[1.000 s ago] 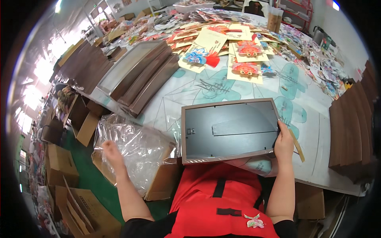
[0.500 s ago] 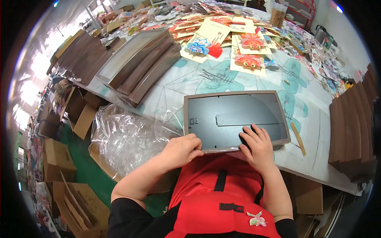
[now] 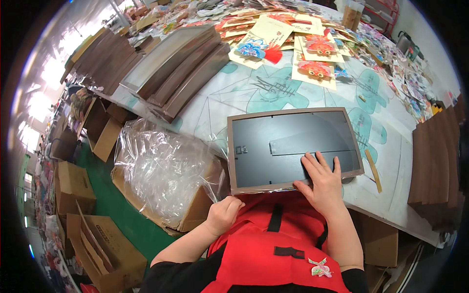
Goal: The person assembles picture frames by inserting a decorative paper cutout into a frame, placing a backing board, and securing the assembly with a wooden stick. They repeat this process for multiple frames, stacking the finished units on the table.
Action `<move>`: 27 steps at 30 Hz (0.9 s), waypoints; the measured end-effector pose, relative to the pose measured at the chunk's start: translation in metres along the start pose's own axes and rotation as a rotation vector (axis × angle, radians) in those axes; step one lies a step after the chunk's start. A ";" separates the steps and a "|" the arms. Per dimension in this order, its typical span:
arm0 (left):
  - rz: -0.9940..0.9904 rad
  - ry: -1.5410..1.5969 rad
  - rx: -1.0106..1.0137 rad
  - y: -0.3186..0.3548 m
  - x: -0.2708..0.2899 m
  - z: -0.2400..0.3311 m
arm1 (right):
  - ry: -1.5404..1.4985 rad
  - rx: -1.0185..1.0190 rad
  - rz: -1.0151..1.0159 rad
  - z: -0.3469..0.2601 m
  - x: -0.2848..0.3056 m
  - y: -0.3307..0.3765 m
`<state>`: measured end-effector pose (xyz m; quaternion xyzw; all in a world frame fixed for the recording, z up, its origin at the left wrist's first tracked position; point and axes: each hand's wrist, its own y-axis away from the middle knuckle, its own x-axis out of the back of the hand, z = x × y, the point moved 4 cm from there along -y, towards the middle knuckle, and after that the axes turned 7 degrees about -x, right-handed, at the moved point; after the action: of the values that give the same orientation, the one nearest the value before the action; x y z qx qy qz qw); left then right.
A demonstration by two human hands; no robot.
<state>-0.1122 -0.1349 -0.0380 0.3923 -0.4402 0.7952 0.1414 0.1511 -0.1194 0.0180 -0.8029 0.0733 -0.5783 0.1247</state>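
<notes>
Head camera view: a person in a red apron (image 3: 266, 244) and black sleeves works at the near edge of a table (image 3: 398, 188), where a brown picture frame (image 3: 283, 166) lies back side up, directly before the body. The two hands are apart. The right hand (image 3: 324, 189) rests with fingers spread on the frame's black back near the lower right, its thumb by the lower edge. The left hand (image 3: 223, 215) is curled, fingertips drawn together just below the frame's lower left corner; whether it pinches anything cannot be told.

A support strut (image 3: 295, 146) lies flat along the middle of the backing, with a small metal hanger (image 3: 242, 150) toward the left side. To the right of the frame, a narrow yellowish strip (image 3: 373, 171) lies on the white, green-patterned surface.

At left, clear plastic film (image 3: 161, 168) fills an open cardboard box (image 3: 198, 211) above a green floor (image 3: 115, 195). Wrapped brown frames (image 3: 190, 73) are stacked on the table's left side, and a tall brown stack (image 3: 435, 161) stands at the right. Farther back, cream cards (image 3: 273, 29) lie overlapped, bearing red goggle-eyed figures (image 3: 316, 69) and a blue figure (image 3: 252, 49) with a red tassel (image 3: 273, 54).
</notes>
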 end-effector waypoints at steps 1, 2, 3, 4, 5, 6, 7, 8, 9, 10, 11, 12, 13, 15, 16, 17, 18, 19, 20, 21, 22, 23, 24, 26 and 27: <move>0.001 0.039 0.075 0.018 -0.011 -0.009 | 0.004 0.007 0.002 0.001 0.000 0.000; 0.000 0.081 0.147 0.026 -0.015 -0.015 | 0.010 0.009 0.006 0.000 -0.001 0.001; 0.105 0.265 0.372 0.035 -0.016 -0.027 | 0.006 0.021 0.006 -0.001 -0.001 0.000; 0.215 0.457 0.598 0.035 -0.017 -0.033 | 0.010 0.033 0.002 -0.001 0.000 -0.001; 0.326 0.649 0.823 0.037 -0.018 -0.037 | 0.014 0.045 -0.003 -0.002 0.000 -0.002; 0.330 0.622 0.782 0.032 -0.009 -0.038 | 0.021 0.038 -0.006 -0.001 0.000 0.000; 0.357 0.581 0.689 0.025 0.000 -0.043 | 0.026 0.037 -0.004 -0.001 0.001 0.001; 0.257 0.405 0.513 0.006 0.016 -0.044 | 0.030 0.034 0.000 -0.001 0.000 0.001; 0.156 0.229 0.337 -0.013 0.030 -0.040 | 0.036 0.041 0.009 -0.001 0.000 0.000; 0.097 0.250 0.345 -0.022 0.035 -0.041 | 0.039 0.050 0.014 -0.001 0.000 0.000; 0.036 0.275 0.352 -0.027 0.036 -0.042 | 0.045 0.056 0.018 -0.001 -0.001 0.001; -0.026 0.301 0.358 -0.032 0.036 -0.042 | 0.044 0.060 0.017 -0.002 -0.001 0.001; -0.047 0.328 0.327 -0.037 0.038 -0.041 | 0.039 0.061 0.017 -0.002 -0.001 0.001; -0.092 0.382 0.263 -0.046 0.042 -0.039 | 0.034 0.058 0.018 -0.002 0.000 0.001; -0.109 0.406 0.284 -0.048 0.043 -0.037 | 0.034 0.055 0.015 -0.002 0.000 0.001; -0.126 0.428 0.306 -0.051 0.042 -0.034 | 0.033 0.053 0.013 -0.003 0.000 0.001; -0.143 0.450 0.328 -0.054 0.041 -0.032 | 0.036 0.054 0.016 -0.003 0.000 0.001; -0.155 0.473 0.379 -0.055 0.039 -0.031 | 0.043 0.055 0.019 -0.003 0.000 0.001; -0.168 0.494 0.430 -0.056 0.038 -0.032 | 0.048 0.055 0.022 -0.003 0.000 0.001; -0.180 0.515 0.481 -0.057 0.036 -0.032 | 0.047 0.055 0.019 -0.003 0.001 0.001; -0.176 0.506 0.488 -0.057 0.035 -0.030 | 0.046 0.055 0.016 -0.003 0.001 0.001; -0.171 0.498 0.496 -0.057 0.034 -0.029 | 0.044 0.056 0.014 -0.004 0.001 0.001; -0.167 0.489 0.503 -0.057 0.034 -0.028 | 0.044 0.056 0.011 -0.004 0.001 0.001; -0.144 0.378 0.399 -0.058 0.034 -0.025 | 0.044 0.053 0.004 -0.005 0.002 0.001; -0.132 0.322 0.347 -0.059 0.034 -0.023 | 0.042 0.052 0.006 -0.005 0.002 0.000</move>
<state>-0.1125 -0.0865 0.0150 0.3067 -0.2423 0.9003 0.1918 0.1474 -0.1208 0.0212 -0.7869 0.0632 -0.5963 0.1454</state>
